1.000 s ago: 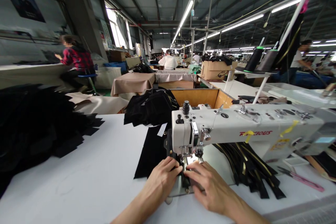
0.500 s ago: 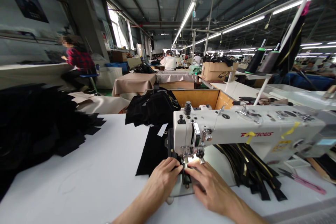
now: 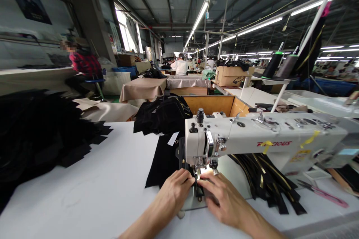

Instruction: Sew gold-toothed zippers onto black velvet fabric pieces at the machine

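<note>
A white sewing machine (image 3: 263, 140) stands on the white table (image 3: 106, 186). A black fabric piece (image 3: 164, 162) lies under its needle and trails away to the left rear. My left hand (image 3: 175, 190) rests on this fabric just left of the presser foot, fingers curled and pressing down. My right hand (image 3: 220, 194) sits just right of the foot, fingertips pinching the narrow black strip at the needle. The two hands nearly touch in front of the needle.
A big heap of black cut pieces (image 3: 36, 138) covers the table's left. Black zipper strips with gold teeth (image 3: 269, 183) lie under the machine arm. Pink-handled scissors (image 3: 322, 192) lie at the right. A wooden bin (image 3: 215, 104) holds black fabric behind. Other workers sit at far tables.
Both hands have crept a little toward the needle with the fabric; otherwise nothing has moved.
</note>
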{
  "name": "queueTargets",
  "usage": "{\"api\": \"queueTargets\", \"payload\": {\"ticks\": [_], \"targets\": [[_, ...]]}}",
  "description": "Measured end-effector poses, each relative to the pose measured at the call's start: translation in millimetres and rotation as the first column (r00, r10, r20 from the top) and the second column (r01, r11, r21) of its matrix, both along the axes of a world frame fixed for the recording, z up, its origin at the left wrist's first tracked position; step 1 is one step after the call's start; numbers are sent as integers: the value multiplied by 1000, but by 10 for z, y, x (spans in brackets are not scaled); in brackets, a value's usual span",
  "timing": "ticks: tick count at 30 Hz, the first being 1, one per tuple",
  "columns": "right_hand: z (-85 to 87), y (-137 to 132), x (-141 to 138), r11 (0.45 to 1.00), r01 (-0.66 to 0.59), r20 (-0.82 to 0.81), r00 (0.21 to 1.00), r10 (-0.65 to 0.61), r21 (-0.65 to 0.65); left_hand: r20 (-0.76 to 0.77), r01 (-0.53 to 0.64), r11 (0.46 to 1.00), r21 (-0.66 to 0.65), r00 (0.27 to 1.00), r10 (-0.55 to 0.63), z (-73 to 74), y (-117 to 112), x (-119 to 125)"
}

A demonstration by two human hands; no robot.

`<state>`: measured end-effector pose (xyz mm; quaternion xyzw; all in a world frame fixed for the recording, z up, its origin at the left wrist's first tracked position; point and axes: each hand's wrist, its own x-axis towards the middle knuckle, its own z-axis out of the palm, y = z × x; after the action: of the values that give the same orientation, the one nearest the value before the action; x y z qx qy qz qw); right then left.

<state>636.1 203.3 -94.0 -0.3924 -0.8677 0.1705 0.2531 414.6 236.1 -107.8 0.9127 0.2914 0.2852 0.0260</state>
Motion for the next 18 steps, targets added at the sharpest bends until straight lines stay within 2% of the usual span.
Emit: {"api": "queueTargets", "payload": {"ticks": [9,18], "targets": [[-20,34,10,999,-13,-8,1000,13,39,34,-6,998,68,999,4,-11,19,4],[-1,8,-6,999,-10,-4,1000,10,36,47,6,997,72,999,-9,3,19,20]]}}
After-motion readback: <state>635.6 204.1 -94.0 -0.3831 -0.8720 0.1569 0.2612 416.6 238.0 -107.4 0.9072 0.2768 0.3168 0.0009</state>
